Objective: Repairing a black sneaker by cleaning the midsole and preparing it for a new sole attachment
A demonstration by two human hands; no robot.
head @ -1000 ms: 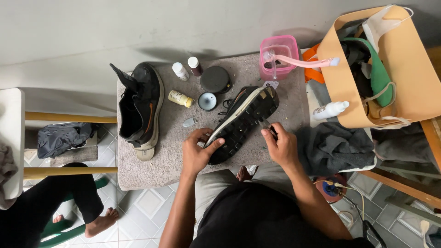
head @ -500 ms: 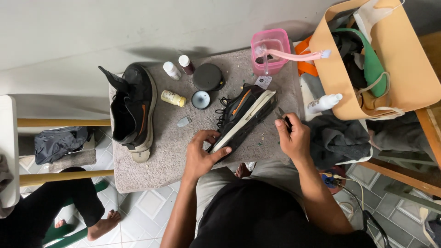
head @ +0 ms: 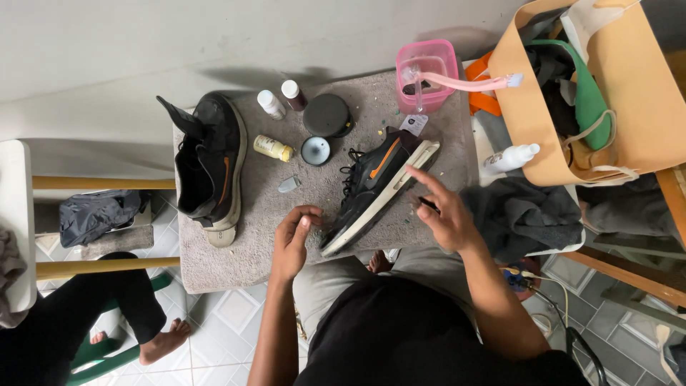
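A black shoe (head: 375, 182) with an orange mark and a white sole lies on its side on a grey mat (head: 264, 229). My left hand (head: 293, 239) sits by its heel with fingers loosely curled and nothing in them; whether it touches the heel is unclear. My right hand (head: 443, 214) is beside the toe end. Its index finger points out at the sole's edge, and its other fingers pinch a small dark tool (head: 427, 204). A second black shoe (head: 211, 168) stands at the mat's left end.
Two small bottles (head: 280, 99), a yellowish bottle (head: 273, 148), a black round tin (head: 326, 114) and its lid (head: 315, 151) stand behind the shoes. A pink tub (head: 426, 64) holds a pink brush. On the right are a tan bag (head: 529, 107), a white bottle (head: 511, 157) and dark cloth (head: 525, 214). Another person's foot (head: 164, 342) is lower left.
The shoe has turned from sole-up onto its side. My left hand has let go of it and drawn back to the heel. My right hand has moved out to the right.
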